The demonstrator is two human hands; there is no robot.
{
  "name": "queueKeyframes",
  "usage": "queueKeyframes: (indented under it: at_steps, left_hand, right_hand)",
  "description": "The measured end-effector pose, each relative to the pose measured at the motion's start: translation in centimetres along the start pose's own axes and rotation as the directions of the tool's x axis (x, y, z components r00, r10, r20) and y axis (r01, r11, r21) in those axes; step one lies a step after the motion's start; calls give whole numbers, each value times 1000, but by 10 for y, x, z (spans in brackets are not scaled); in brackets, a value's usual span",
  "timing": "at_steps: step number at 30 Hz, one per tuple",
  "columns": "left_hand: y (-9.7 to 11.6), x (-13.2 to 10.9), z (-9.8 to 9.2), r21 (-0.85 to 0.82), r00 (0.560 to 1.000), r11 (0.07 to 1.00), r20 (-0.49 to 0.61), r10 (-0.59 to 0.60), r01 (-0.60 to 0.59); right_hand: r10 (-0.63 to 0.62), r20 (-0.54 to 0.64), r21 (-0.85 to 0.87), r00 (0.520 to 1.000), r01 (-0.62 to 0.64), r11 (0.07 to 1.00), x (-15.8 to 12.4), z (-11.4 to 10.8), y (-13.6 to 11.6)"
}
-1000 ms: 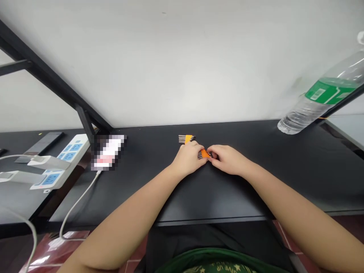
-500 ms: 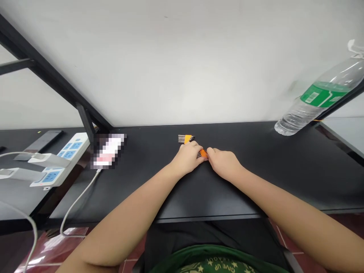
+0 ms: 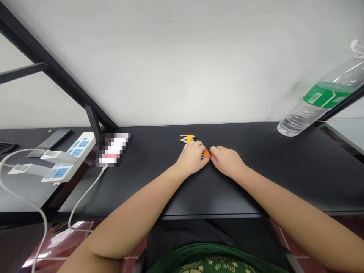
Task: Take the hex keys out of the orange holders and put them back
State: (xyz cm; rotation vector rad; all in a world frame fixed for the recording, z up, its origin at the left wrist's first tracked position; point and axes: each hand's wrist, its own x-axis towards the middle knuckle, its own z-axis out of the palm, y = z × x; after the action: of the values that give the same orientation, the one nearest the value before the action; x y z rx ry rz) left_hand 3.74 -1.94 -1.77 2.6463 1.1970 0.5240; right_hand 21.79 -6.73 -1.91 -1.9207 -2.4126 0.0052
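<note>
- While both hands meet near the middle of the black table (image 3: 256,182), the left hand (image 3: 193,157) and right hand (image 3: 226,161) each pinch the small orange-banded bundle (image 3: 206,153) between them
- Whether it rests on the tabletop cannot be told
- Such a thin fingertip pinch could slip, I judge, dropping or splaying its pins
- Left knuckles could knock the yellow-banded bundle (image 3: 187,138) lying just beyond them

Bright, even overhead light washes the white wall (image 3: 182,57) and leaves a dull sheen on my black desk (image 3: 284,170), the wide lens bends the edges and tilts the bottle (image 3: 321,102), and the tiny orange-banded bundle (image 3: 206,153) looks soft.
</note>
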Motion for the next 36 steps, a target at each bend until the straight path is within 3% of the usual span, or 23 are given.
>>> queueKeyframes:
  at_steps: [7, 17, 26, 36]
  left_hand:
    - [-5, 1, -1, -48, 991, 990, -5, 136, -136]
    - [-9, -2, 2, -73, 991, 988, -29, 133, -135]
    - [-10, -1, -2, -97, 990, 985, 14, 143, -141]
    - [-15, 0, 0, -62, 995, 993, -3, 101, -101]
  right_hand:
    - [-29, -97, 77, 995, 37, 996, -1, 1, 6]
    - [-39, -60, 197, 997, 50, 979, -2, -5, 14]
    - [-58, 0, 3, 998, 58, 998, -6, -12, 2]
    - [2, -6, -46, 1000, -2, 999, -1, -14, 25]
